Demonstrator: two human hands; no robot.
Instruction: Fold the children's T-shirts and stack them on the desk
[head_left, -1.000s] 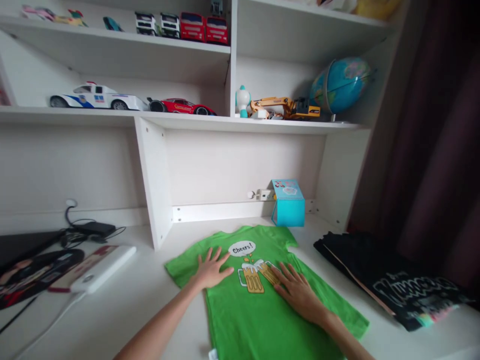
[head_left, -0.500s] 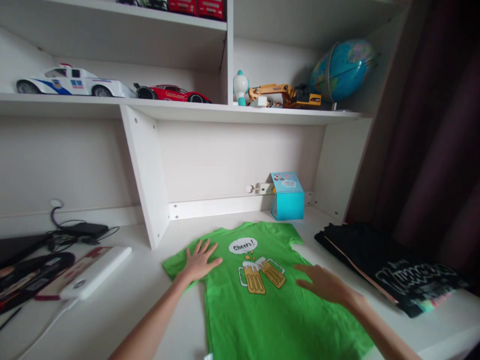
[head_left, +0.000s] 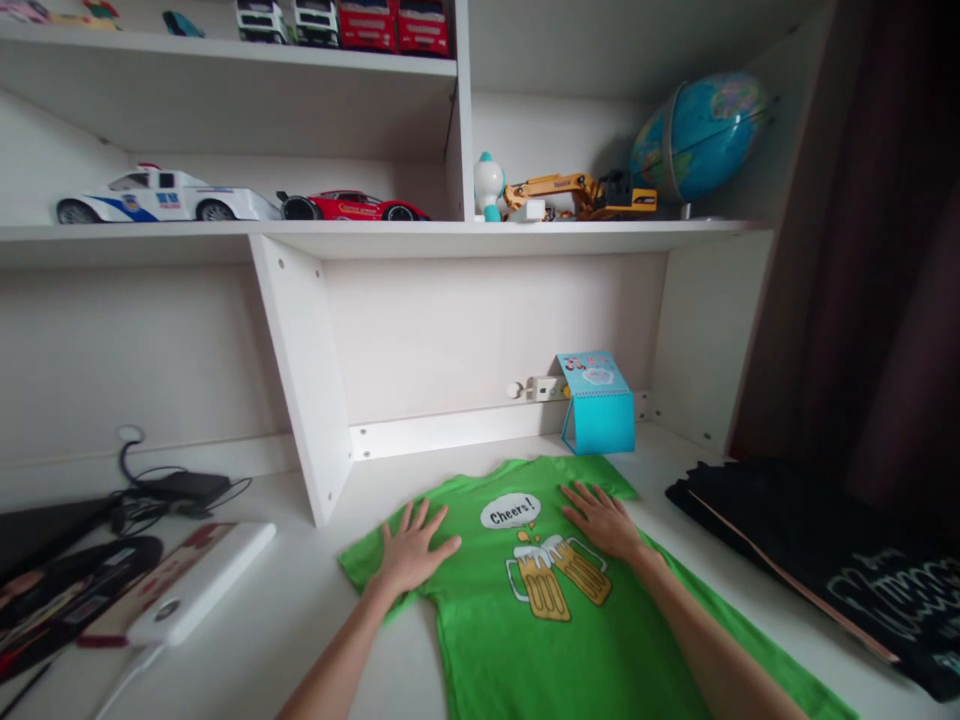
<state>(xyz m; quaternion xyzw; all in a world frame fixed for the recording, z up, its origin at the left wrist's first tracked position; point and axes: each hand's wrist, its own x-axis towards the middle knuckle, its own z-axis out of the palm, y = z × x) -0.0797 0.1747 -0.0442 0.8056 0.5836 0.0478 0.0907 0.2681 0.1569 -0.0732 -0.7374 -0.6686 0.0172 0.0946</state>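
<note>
A green T-shirt (head_left: 517, 650) with a "Cheers!" bubble and two beer mugs printed on it lies spread face up on the white desk (head_left: 375, 650). My left hand (head_left: 412, 548) rests flat on the shirt near its left sleeve, fingers spread. On the other side, my right hand (head_left: 604, 522) lies flat by the right shoulder, just above the mug print, its fingers extended. Neither hand grasps the fabric. The shirt's lower end runs out of the bottom of the view.
Folded dark clothing (head_left: 817, 560) lies on the right. A teal desk calendar (head_left: 600, 420) stands behind the shirt. To the left are a white power-bank-like box (head_left: 180, 590) and black cables (head_left: 180, 488). Above, a shelf (head_left: 525, 240) holds toy cars, a toy excavator (head_left: 592, 192) and a globe (head_left: 705, 135).
My right hand has moved up the shirt from beside the mug print to the right shoulder and now lies flat. My left hand stays by the left sleeve. The camera view has shifted slightly.
</note>
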